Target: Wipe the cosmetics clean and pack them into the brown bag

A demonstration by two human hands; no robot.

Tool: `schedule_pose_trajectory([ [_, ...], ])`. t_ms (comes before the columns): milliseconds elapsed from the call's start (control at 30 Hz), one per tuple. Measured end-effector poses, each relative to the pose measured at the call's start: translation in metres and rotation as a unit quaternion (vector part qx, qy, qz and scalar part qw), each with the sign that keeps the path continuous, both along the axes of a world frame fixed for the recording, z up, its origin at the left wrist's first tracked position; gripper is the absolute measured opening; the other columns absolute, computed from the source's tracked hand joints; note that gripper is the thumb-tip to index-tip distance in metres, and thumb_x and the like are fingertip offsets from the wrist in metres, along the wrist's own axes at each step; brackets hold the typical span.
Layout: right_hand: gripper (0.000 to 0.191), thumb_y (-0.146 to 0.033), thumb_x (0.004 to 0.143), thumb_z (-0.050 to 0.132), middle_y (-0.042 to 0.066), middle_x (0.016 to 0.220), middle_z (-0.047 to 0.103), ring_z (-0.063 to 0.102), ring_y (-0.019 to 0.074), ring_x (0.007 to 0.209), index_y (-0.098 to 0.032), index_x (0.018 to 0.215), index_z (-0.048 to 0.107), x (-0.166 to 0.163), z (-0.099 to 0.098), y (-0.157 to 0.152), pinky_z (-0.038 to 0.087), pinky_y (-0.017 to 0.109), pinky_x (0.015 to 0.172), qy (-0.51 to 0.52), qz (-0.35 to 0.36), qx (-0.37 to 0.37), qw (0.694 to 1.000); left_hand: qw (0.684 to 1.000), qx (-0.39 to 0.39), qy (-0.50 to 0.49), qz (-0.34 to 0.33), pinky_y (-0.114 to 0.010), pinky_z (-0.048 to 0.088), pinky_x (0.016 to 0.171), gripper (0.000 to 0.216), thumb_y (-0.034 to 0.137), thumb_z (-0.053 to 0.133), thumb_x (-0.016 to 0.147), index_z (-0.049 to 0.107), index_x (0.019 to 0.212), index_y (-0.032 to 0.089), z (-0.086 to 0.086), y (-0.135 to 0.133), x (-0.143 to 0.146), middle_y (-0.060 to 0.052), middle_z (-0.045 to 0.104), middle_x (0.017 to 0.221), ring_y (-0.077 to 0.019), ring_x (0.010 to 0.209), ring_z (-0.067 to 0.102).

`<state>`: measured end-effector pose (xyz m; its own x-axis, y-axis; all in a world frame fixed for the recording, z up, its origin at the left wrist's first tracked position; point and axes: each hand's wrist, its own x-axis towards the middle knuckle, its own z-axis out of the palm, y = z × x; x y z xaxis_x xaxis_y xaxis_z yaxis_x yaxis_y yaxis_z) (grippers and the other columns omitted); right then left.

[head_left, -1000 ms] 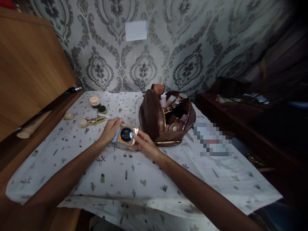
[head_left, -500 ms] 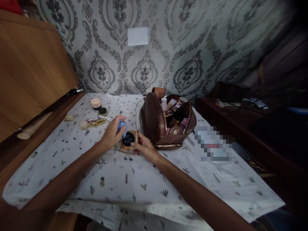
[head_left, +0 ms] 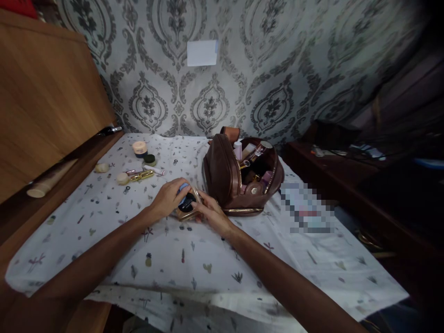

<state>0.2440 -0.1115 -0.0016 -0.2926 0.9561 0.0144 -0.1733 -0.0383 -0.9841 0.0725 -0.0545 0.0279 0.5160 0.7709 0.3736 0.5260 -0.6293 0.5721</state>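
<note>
A square, gold-edged case with a round black label [head_left: 187, 203], perhaps a makeup compact, is held just above the patterned cloth. My right hand [head_left: 213, 213] grips its right side, thumb on top. With closed fingers my left hand [head_left: 170, 198] presses a light blue cloth [head_left: 182, 187] against the case's upper left part; most of that cloth is hidden under the fingers. Right behind my right hand stands a brown leather bag [head_left: 224, 171], unzipped, with several cosmetics inside.
On the white printed tablecloth [head_left: 166, 263] to the left lie a gold tube [head_left: 142, 175], a white tube [head_left: 154, 170], a dark green jar [head_left: 149, 160] and a peach-lidded jar [head_left: 139, 149]. A blurred-out item [head_left: 307, 208] lies right of the bag. A wooden cabinet [head_left: 45, 92] borders the left.
My left hand has moved right and down, bringing the blue cloth onto the case. The case is tilted more now. My right hand stays about where it was.
</note>
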Motion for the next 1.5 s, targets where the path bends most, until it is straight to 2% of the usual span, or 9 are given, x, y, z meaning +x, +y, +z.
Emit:
schedule_pose_trajectory([
  [167,0.072,-0.042,0.067,0.082,-0.001,0.090,0.061,0.049,0.0088,0.058,-0.023,0.127,0.048,-0.002,-0.002,0.001,0.039,0.021,0.046,-0.015,-0.027,-0.008,0.999,0.998,-0.001,-0.045,0.045,-0.029,0.044,0.072,0.026,0.037,0.042,0.096,0.059,0.087,0.021,0.002,0.001,-0.001,-0.001,0.064,0.079,-0.0178,0.074,0.058],
  [367,0.058,-0.041,0.066,0.082,-0.002,0.087,0.063,0.058,0.0117,0.063,-0.024,0.107,0.046,-0.002,-0.003,0.000,0.044,0.022,0.049,0.006,-0.029,-0.028,0.999,0.994,-0.028,-0.087,0.067,-0.028,0.045,0.073,0.023,0.037,0.047,0.092,0.063,0.094,0.020,0.002,0.008,-0.006,0.000,0.066,0.080,-0.0183,0.077,0.059],
  [633,0.060,-0.043,0.067,0.081,-0.001,0.090,0.061,0.060,0.0132,0.070,-0.025,0.114,0.049,-0.002,-0.002,0.000,0.053,0.023,0.052,0.035,-0.034,-0.027,0.998,0.984,-0.086,-0.134,0.073,-0.028,0.044,0.071,0.024,0.041,0.050,0.090,0.061,0.087,0.020,-0.003,0.020,-0.010,0.000,0.065,0.079,-0.0180,0.076,0.058],
  [767,0.056,-0.043,0.068,0.082,-0.003,0.088,0.061,0.059,0.0117,0.067,-0.025,0.110,0.049,-0.001,-0.002,0.001,0.053,0.024,0.057,0.027,-0.041,-0.024,0.999,0.985,-0.070,-0.119,0.105,-0.028,0.041,0.066,0.029,0.046,0.048,0.091,0.058,0.082,0.021,-0.002,0.020,-0.011,0.001,0.060,0.071,-0.0173,0.070,0.055],
  [933,0.048,-0.041,0.069,0.082,-0.003,0.089,0.062,0.059,0.0119,0.071,-0.025,0.105,0.055,0.000,-0.005,0.003,0.055,0.027,0.070,0.027,-0.055,0.043,0.997,0.987,-0.050,-0.111,0.105,-0.027,0.038,0.063,0.032,0.046,0.045,0.094,0.054,0.077,0.021,0.003,0.019,-0.011,0.003,0.053,0.067,-0.0155,0.066,0.051],
  [1100,0.032,-0.025,0.080,0.071,0.006,0.117,0.067,0.061,0.0233,0.115,-0.025,0.112,0.067,0.001,-0.012,0.001,0.045,0.041,0.105,-0.073,-0.093,0.196,0.974,0.977,-0.109,-0.163,0.089,-0.028,0.042,0.064,0.035,0.049,0.044,0.094,0.054,0.076,0.021,-0.003,0.022,-0.010,0.001,0.056,0.068,-0.0159,0.067,0.054],
  [1233,0.036,-0.010,0.083,0.058,0.009,0.141,0.056,0.051,0.0254,0.134,-0.026,0.111,0.073,0.004,-0.015,-0.003,0.038,0.046,0.114,-0.173,-0.107,0.299,0.932,0.958,-0.193,-0.196,0.076,-0.028,0.047,0.066,0.036,0.052,0.046,0.092,0.055,0.077,0.021,-0.012,0.023,-0.006,-0.002,0.061,0.073,-0.0169,0.071,0.059],
  [1400,0.044,-0.003,0.081,0.053,0.002,0.158,0.036,0.032,0.0265,0.149,-0.029,0.108,0.075,0.005,-0.015,-0.007,0.030,0.051,0.121,-0.207,-0.107,0.344,0.910,0.951,-0.232,-0.193,0.062,-0.026,0.044,0.059,0.034,0.055,0.055,0.084,0.058,0.079,0.021,-0.016,0.019,-0.001,0.001,0.058,0.070,-0.0154,0.065,0.055],
  [1500,0.046,-0.004,0.079,0.055,0.004,0.160,0.033,0.030,0.0268,0.149,-0.028,0.115,0.072,0.004,-0.017,-0.005,0.029,0.049,0.121,-0.199,-0.124,0.326,0.916,0.948,-0.241,-0.198,0.066,-0.025,0.042,0.056,0.035,0.055,0.058,0.081,0.059,0.080,0.019,-0.013,0.016,0.000,0.003,0.056,0.068,-0.0144,0.063,0.052],
])
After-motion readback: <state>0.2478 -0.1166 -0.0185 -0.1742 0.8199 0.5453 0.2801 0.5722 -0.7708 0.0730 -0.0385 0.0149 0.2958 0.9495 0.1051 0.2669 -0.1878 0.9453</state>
